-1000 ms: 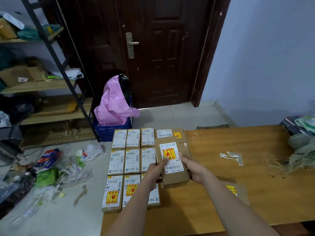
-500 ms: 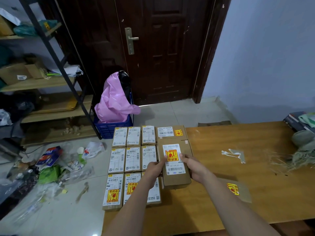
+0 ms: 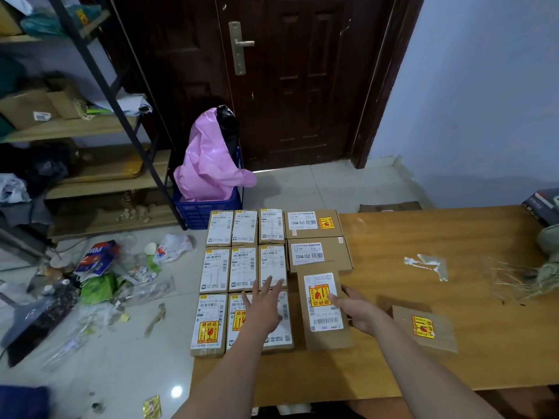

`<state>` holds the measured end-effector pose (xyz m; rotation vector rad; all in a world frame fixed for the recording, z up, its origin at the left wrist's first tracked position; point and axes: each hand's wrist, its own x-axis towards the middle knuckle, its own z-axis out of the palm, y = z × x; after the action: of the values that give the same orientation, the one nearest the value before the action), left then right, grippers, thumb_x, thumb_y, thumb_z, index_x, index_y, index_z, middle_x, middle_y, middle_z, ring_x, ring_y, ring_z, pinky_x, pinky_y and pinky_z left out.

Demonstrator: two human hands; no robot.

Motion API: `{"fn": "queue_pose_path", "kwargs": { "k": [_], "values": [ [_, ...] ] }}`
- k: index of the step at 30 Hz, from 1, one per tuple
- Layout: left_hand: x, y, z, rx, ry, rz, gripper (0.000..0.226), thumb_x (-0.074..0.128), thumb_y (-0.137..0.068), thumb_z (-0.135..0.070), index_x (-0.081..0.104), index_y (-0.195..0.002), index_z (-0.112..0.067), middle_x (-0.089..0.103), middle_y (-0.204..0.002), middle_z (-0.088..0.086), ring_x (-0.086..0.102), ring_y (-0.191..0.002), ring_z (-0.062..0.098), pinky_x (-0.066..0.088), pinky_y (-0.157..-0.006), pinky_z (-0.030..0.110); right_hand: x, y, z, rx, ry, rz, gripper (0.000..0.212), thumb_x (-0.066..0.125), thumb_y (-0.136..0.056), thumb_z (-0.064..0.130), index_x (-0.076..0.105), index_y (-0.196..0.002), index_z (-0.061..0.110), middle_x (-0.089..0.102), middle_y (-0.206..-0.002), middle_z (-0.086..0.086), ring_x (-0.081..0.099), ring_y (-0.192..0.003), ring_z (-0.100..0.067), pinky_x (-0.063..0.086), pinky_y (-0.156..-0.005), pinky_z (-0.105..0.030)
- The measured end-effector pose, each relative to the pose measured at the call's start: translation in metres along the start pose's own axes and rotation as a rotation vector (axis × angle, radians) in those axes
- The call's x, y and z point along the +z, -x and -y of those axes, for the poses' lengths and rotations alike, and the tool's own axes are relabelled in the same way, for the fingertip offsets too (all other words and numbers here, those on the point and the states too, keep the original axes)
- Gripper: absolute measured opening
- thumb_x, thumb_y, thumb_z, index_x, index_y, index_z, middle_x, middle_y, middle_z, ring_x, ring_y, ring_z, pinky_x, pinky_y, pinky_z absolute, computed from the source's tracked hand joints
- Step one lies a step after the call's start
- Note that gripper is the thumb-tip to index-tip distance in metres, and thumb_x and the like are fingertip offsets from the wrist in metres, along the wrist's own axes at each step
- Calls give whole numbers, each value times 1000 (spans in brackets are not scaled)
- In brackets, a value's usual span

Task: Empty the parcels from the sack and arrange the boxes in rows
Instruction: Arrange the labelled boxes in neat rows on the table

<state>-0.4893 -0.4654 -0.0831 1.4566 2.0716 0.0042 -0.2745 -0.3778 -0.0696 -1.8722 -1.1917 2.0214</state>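
Small labelled boxes (image 3: 243, 269) lie in three rows of three at the left end of the wooden table (image 3: 402, 234). Right of them sit two wider boxes (image 3: 314, 224), one behind the other. In front of those lies a brown box (image 3: 324, 309) with a white label and a yellow fragile sticker, its far end overlapping the nearer wide box. My right hand (image 3: 358, 311) grips its right edge, thumb on the label. Fingers spread, my left hand (image 3: 264, 306) hovers over the front small boxes and holds nothing. A grey-green sack (image 3: 549, 240) shows at the table's right edge.
A flat brown parcel (image 3: 425, 331) with a yellow sticker lies right of my right hand. Torn tape (image 3: 429, 264) and straw fibres (image 3: 514, 276) mark the table. On the floor stand a blue crate (image 3: 205, 208) holding a pink bag, scattered litter (image 3: 99, 273) and a shelf rack (image 3: 90, 125).
The brown box has come nearer to me and lies flat on the table. My left hand has let go of it and moved left over the small boxes.
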Motion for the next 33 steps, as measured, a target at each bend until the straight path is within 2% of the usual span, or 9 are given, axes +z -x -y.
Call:
{"fn": "queue_pose_path", "kwargs": {
  "k": [3, 6, 8, 10, 14, 24, 29, 31, 33],
  "values": [
    [7, 0, 8, -41, -76, 74, 104, 71, -86, -12, -2, -156, -35, -9, -165, -4, -13, -150, 33, -1, -115, 65, 5, 4, -2, 32, 17, 17, 59, 60, -98, 15, 34, -150, 21, 64, -130, -9, 65, -105, -25, 50, -70, -33],
    [10, 2, 14, -68, -128, 106, 109, 76, -83, -18, -4, -156, -34, -14, -164, -6, -14, -150, 35, 0, -115, 67, 10, -1, -5, 42, 39, 5, 56, 57, -99, 14, 35, -149, 18, 60, -135, -11, 62, -115, -30, 48, -62, -27],
    [12, 3, 17, -73, -148, 124, 112, 77, -82, -21, -7, -156, -34, -18, -163, -7, -16, -149, 36, 1, -115, 68, 13, -10, -9, 58, 53, -13, 53, 58, -99, 14, 38, -148, 18, 61, -134, -11, 63, -115, -30, 52, -67, -31],
    [13, 2, 18, -82, -145, 138, 114, 77, -82, -22, -9, -155, -35, -19, -163, -9, -16, -149, 36, 2, -115, 67, 16, -19, -13, 69, 66, -32, 48, 58, -99, 16, 42, -145, 18, 63, -131, -10, 65, -113, -30, 56, -80, -39],
    [11, 0, 19, -101, -87, 181, 116, 80, -80, -23, -7, -155, -37, -17, -163, -11, -12, -150, 37, 7, -115, 68, 18, -33, -18, 74, 125, -99, 38, 55, -100, 17, 50, -138, 13, 64, -130, -9, 65, -112, -30, 53, -96, -48],
    [7, -4, 19, -117, -68, 195, 116, 83, -76, -23, 0, -156, -37, -10, -164, -10, -8, -150, 37, 17, -113, 69, 26, -33, -4, 96, 132, -89, 37, 58, -99, 19, 54, -135, 17, 66, -127, -7, 66, -111, -29, 52, -98, -50],
    [7, -5, 19, -115, -54, 196, 115, 82, -76, -24, 0, -156, -37, -11, -164, -9, -9, -150, 37, 16, -114, 68, 29, -29, 5, 106, 161, -101, 43, 57, -99, 18, 48, -141, 14, 62, -133, -8, 61, -119, -30, 48, -98, -42],
    [6, -6, 17, -118, -36, 184, 110, 79, -78, -29, 1, -156, -36, -11, -163, -9, -9, -150, 37, 13, -115, 67, 27, -24, 7, 103, 182, -112, 50, 58, -99, 20, 41, -146, 16, 58, -138, -9, 55, -126, -32, 43, -100, -47],
    [6, -7, 10, -91, 17, 82, 92, 70, -86, -30, 11, -157, -28, -3, -164, -3, -1, -150, 34, 15, -117, 58, 24, -18, 7, 122, 192, -122, 55, 58, -99, 24, 36, -148, 17, 55, -141, -9, 51, -129, -33, 39, -104, -53]
  ]
}}
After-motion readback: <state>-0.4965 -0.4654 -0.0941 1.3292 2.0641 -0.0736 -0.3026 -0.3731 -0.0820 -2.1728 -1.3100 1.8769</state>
